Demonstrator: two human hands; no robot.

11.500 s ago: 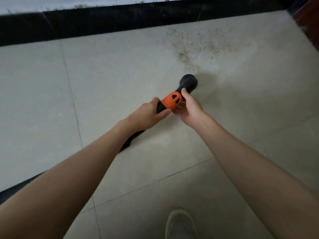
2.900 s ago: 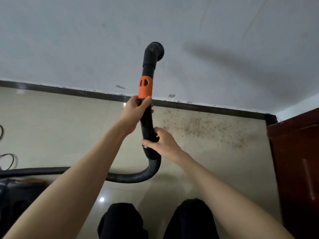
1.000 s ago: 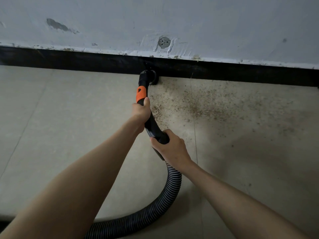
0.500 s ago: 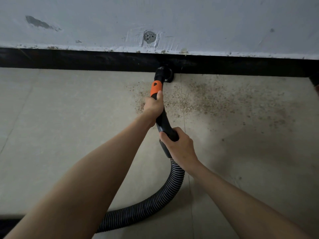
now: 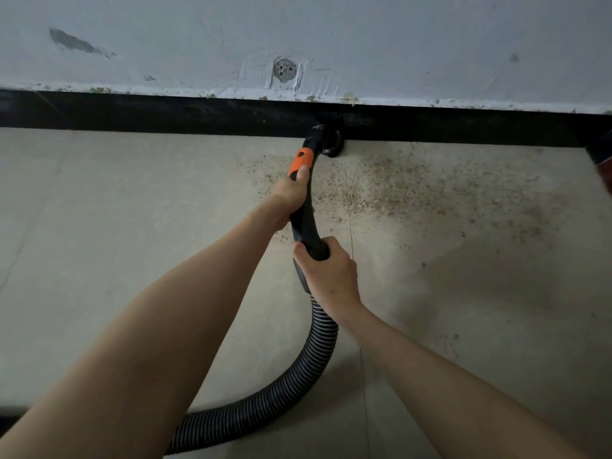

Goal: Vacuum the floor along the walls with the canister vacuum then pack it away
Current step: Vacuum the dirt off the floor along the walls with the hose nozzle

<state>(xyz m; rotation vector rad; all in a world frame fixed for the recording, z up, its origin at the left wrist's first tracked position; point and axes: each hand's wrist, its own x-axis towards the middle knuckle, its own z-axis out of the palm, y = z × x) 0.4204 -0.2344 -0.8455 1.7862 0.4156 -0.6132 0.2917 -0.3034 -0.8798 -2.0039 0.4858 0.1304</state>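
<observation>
From the head camera, looking down at a tiled floor [image 5: 116, 260], both bare forearms reach forward to a black vacuum wand [image 5: 306, 223] aimed at the base of the wall. The left hand [image 5: 291, 197] wraps the wand just below its orange collar [image 5: 300, 162], fingers curled round the tube with the thumb lying up along the orange. The right hand [image 5: 331, 276] grips lower, fingers closed round the curved handle where the ribbed hose [image 5: 311, 366] joins. The nozzle [image 5: 326, 140] sits at the seam where the floor meets the black skirting board [image 5: 165, 115], touching or all but touching the board; which of the two cannot be told. Above the skirting rises a pale painted wall [image 5: 397, 44] with a scuffed lower edge, a round patched hole [image 5: 284, 69] and a grey smear [image 5: 76, 44]. Brown grit [image 5: 414, 193] lies scattered over the tiles to the right of the nozzle, thickest beside the tile joint and thinning toward the right edge, where a dark red-brown object [image 5: 604, 160] cuts into view. Left of the wand the tiles run open along the skirting. The hose loops down behind the right wrist, curves left across the floor and passes beneath the left forearm toward the lower left corner.
</observation>
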